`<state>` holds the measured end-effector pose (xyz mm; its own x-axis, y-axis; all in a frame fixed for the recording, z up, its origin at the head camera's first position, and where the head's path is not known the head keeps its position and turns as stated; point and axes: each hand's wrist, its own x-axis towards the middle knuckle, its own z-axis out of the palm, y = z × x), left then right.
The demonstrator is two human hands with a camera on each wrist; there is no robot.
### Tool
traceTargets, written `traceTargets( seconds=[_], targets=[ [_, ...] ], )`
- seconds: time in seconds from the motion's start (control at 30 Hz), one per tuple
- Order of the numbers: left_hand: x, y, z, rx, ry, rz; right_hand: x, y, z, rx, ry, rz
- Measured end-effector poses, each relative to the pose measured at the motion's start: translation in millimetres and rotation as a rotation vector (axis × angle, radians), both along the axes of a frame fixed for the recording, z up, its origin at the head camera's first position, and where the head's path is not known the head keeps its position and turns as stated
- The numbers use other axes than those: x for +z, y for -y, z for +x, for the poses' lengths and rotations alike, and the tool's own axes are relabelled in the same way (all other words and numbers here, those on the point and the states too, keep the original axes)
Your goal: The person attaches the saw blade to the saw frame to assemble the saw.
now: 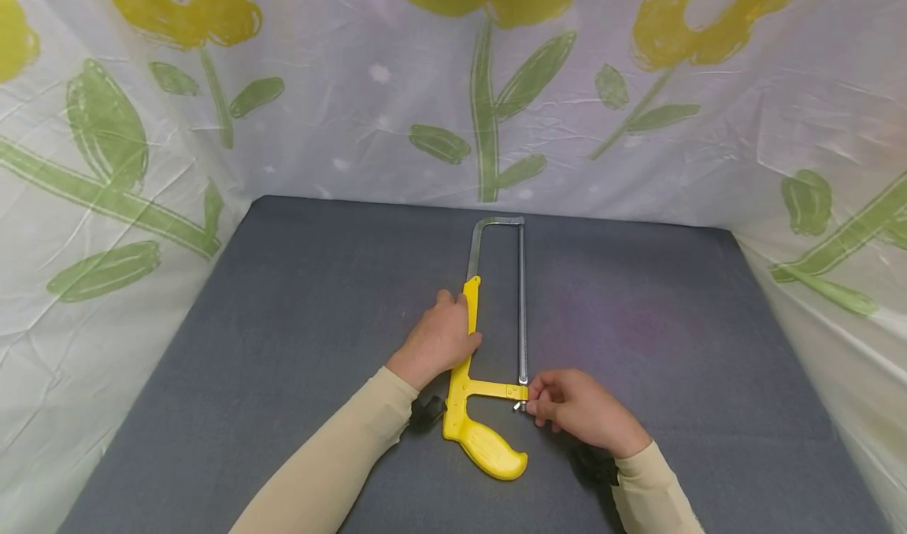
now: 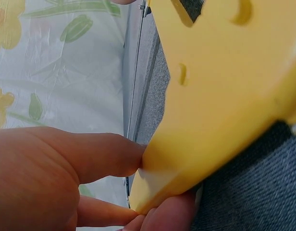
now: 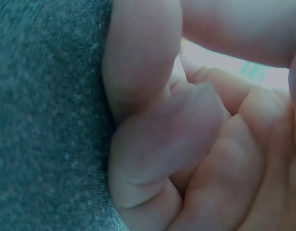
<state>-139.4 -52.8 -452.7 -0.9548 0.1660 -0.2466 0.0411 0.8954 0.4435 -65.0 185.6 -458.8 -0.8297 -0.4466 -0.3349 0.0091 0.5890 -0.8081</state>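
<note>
A hacksaw with a yellow frame and handle (image 1: 492, 451) lies on the grey table, its silver front bow (image 1: 475, 250) pointing away from me. My left hand (image 1: 438, 337) grips the yellow back bar (image 1: 472, 313), thumb on one side and fingers on the other; the left wrist view shows this hold on the yellow frame (image 2: 205, 96) close up. The straight blade (image 1: 522, 305) runs along the right side. At its near end, my right hand (image 1: 584, 408) pinches at the small metal wing nut (image 1: 520, 406). Its curled fingers (image 3: 162, 130) hide the contact in the right wrist view.
The grey cloth-covered table (image 1: 319, 282) spreads around the saw. Behind it and along both sides hangs a white curtain (image 1: 340, 109) with yellow flowers and green leaves. Dark wrist straps show below both hands.
</note>
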Motion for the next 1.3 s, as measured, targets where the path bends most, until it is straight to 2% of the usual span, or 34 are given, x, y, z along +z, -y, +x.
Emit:
traceTargets(
  seconds=[0.93, 1.13, 1.3],
  targets=[
    [1.6, 1.2, 1.1, 0.005, -0.008, -0.004, -2.5, 4.5, 1.4, -0.038, 0.001, 0.004],
    [2.0, 1.0, 1.9, 0.007, -0.001, -0.008, -0.2, 6.3, 4.5, -0.052, -0.018, 0.043],
    [2.1, 0.2, 1.1, 0.003, 0.001, -0.007, 4.0, 7.5, 7.4, -0.096, -0.086, 0.141]
  ],
)
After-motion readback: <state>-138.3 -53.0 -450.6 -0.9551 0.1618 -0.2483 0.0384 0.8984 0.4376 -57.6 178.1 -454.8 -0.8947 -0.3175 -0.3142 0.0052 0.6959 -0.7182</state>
